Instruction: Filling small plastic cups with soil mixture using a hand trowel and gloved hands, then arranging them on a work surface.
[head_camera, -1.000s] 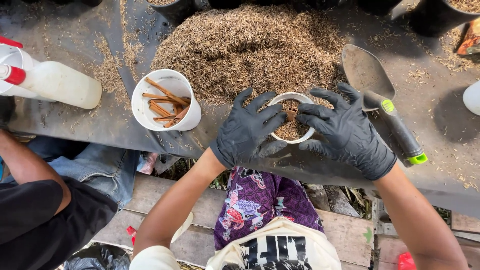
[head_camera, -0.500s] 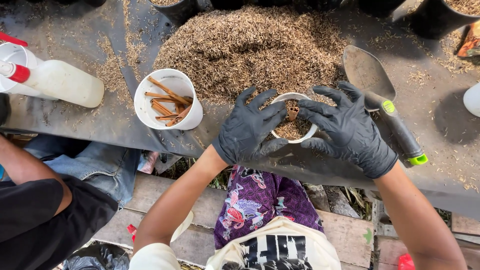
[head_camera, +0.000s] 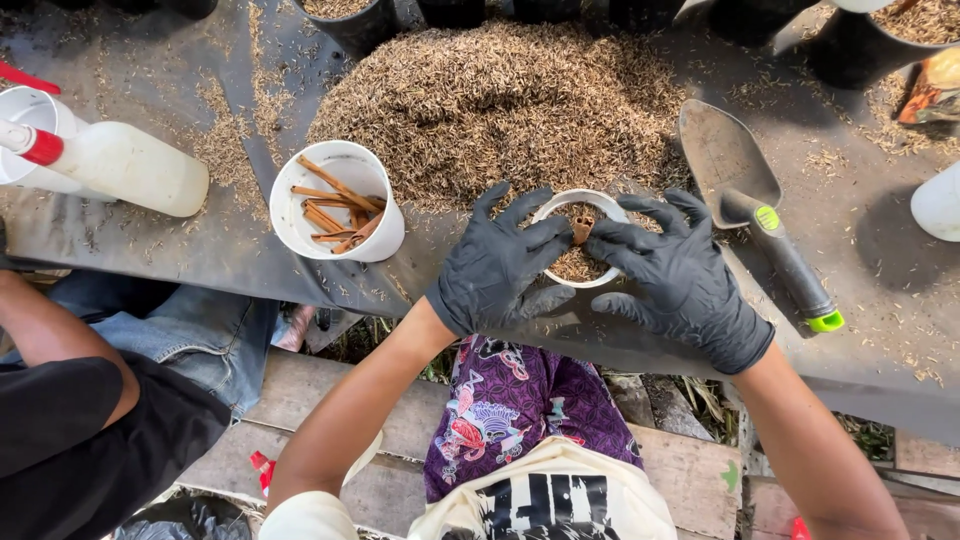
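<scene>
Left hand (head_camera: 497, 265) and right hand (head_camera: 680, 280) cupped the small white pot (head_camera: 578, 240) (light, thin-walled, husk-filled), fingers steadying a brittle cutting (head_camera: 581, 229).

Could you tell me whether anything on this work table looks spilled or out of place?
Yes: loose husks lie strewn across the dark sheet, well beyond the main heap, and the spray bottle lies on its side. The small cup between both hands sits upright.
</scene>
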